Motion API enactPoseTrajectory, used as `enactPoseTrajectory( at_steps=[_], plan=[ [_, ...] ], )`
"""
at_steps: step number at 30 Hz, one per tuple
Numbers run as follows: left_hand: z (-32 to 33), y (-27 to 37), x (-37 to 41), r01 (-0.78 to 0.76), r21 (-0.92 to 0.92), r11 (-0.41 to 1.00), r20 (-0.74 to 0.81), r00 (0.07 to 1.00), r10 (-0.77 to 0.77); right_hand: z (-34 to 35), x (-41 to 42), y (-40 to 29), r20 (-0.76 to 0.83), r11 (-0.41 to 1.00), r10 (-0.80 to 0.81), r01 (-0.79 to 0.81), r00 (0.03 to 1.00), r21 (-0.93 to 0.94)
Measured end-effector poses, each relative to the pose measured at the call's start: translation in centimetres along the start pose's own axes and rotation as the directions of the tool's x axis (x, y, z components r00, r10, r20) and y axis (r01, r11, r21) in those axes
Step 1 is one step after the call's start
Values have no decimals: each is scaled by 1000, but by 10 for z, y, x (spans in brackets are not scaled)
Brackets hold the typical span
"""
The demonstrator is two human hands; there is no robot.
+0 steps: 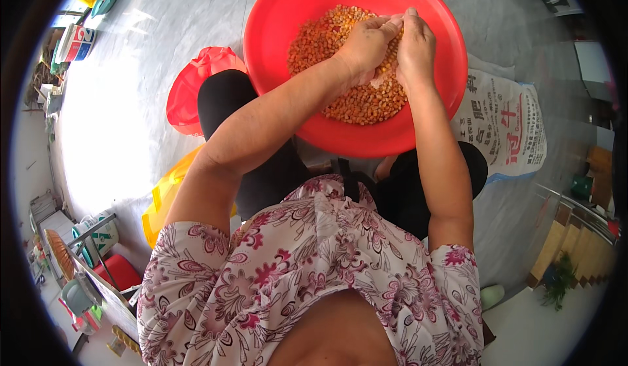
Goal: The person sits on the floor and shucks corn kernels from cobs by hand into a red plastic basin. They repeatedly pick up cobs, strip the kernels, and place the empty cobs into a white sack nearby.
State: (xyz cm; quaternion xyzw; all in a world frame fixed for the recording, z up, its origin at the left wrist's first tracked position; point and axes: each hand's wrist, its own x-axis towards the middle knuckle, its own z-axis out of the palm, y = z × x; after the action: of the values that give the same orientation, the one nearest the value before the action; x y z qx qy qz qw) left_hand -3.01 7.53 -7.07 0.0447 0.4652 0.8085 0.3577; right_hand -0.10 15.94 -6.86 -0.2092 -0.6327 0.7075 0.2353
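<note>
A wide red plastic basin [274, 17] is in front of me, with loose orange and yellow corn kernels [365, 106] spread over its bottom. Above the kernels, my left hand [368, 44] and my right hand [416, 47] come together at the thumbs. Between them is what looks like a partly shelled corn cob [379, 80], gripped from both sides. Its pale pinkish end shows below my palms, and the fingers hide most of the rest. Both hands have their fingers curled inward, over the right part of the kernel heap.
Left of the basin is a red plastic bag [189, 91], with a yellow bag [167, 194] nearer me. A white printed woven sack [510, 125] lies on the grey floor at right. My black-trousered knees flank the basin. Farther left stands a white bucket [76, 43].
</note>
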Motion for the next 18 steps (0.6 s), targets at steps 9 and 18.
enactPoseTrajectory(
  at_steps=[9,18],
  plan=[
    [-15,11,-2,160,-118,980,-160,971,-177,-78,59,-32,-372,939,-324,247,870,-240],
    [-9,5,4,159,-176,971,-136,974,-184,-236,59,171,-465,245,408,-585,786,-773]
  ],
)
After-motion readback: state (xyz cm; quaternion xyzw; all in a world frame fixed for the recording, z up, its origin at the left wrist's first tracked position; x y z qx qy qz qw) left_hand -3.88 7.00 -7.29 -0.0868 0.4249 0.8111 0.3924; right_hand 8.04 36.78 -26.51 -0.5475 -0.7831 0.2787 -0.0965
